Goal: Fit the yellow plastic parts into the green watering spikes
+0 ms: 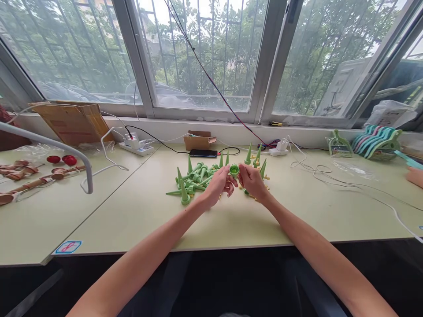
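Note:
My left hand (218,185) grips a green plastic plant-watering spike (234,170), its round hollow mouth turned toward me. Closed in a pinch right against that mouth is my right hand (253,181); whatever sits between its fingertips is hidden. Beyond and left of my left hand lies a heap of similar green spikes (194,176), with one spike (185,193) standing point up at its near edge. Several more upright spikes (248,155) stand behind my right hand, with small yellow pieces (267,178) scattered around them, partly covered by the hand.
A black phone (203,153) lies before a small cardboard box (199,141) at the back. Power strips (139,147) and white cables (324,174) run across the table. Wooden toys (29,171) lie left, green hangers (376,143) right. Another person's hand (415,176) shows at the right edge.

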`<state>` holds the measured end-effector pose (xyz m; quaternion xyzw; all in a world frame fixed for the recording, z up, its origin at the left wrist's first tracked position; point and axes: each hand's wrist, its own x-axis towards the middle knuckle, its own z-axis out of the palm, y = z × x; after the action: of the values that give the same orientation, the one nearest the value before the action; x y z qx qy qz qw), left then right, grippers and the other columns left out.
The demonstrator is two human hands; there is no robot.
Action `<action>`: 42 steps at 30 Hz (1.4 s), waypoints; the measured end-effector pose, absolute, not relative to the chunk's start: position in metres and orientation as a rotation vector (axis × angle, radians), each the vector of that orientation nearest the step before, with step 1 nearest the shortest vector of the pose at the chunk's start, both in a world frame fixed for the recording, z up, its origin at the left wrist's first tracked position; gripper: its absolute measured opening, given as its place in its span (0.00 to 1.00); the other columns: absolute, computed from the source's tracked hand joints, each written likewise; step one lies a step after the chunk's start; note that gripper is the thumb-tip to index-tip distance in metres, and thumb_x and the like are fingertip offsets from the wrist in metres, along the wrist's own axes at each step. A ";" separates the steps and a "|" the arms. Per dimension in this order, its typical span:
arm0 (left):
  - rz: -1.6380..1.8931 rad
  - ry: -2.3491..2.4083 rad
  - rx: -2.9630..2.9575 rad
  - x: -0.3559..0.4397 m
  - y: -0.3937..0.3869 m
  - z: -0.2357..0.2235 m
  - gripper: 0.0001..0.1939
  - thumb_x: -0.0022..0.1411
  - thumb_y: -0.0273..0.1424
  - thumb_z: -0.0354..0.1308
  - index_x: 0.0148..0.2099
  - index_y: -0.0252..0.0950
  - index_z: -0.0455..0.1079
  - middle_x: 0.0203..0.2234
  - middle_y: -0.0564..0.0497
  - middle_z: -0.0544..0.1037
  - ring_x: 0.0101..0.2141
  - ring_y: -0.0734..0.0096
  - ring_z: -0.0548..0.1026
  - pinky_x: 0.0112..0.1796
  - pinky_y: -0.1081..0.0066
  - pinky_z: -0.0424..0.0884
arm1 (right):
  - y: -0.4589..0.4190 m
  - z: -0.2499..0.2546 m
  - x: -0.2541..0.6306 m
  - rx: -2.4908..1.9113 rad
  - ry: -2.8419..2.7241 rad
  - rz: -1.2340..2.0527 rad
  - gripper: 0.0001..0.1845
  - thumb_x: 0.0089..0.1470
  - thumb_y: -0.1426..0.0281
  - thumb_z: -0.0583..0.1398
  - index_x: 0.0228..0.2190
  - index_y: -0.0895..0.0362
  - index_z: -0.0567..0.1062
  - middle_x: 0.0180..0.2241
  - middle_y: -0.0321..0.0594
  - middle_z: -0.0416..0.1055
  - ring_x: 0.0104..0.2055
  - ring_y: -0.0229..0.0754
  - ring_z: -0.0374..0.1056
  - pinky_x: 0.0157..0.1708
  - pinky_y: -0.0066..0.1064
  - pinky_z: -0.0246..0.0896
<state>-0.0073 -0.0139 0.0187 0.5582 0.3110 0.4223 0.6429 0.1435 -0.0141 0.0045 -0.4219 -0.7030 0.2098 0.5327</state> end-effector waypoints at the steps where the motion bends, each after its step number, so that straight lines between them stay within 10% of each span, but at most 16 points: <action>1: 0.965 0.705 1.269 -0.008 -0.014 0.019 0.20 0.64 0.50 0.50 0.37 0.38 0.57 0.22 0.53 0.72 0.14 0.78 0.65 0.15 0.75 0.61 | -0.014 0.005 0.144 -1.003 -1.682 0.504 0.28 0.64 0.47 0.46 0.22 0.54 0.60 0.18 0.33 0.61 0.20 0.34 0.56 0.22 0.27 0.53; 42: 1.195 0.831 1.661 -0.011 -0.018 0.017 0.22 0.61 0.42 0.59 0.52 0.36 0.63 0.47 0.43 0.73 0.19 0.81 0.73 0.15 0.77 0.65 | -0.012 0.006 0.146 -1.081 -1.747 0.507 0.31 0.62 0.45 0.47 0.17 0.54 0.59 0.13 0.34 0.58 0.17 0.35 0.54 0.20 0.30 0.51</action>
<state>-0.0113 -0.0179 0.0168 0.6717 0.3359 0.4834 0.4499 0.1464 -0.0115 0.0058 -0.4451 -0.7195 0.2086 0.4905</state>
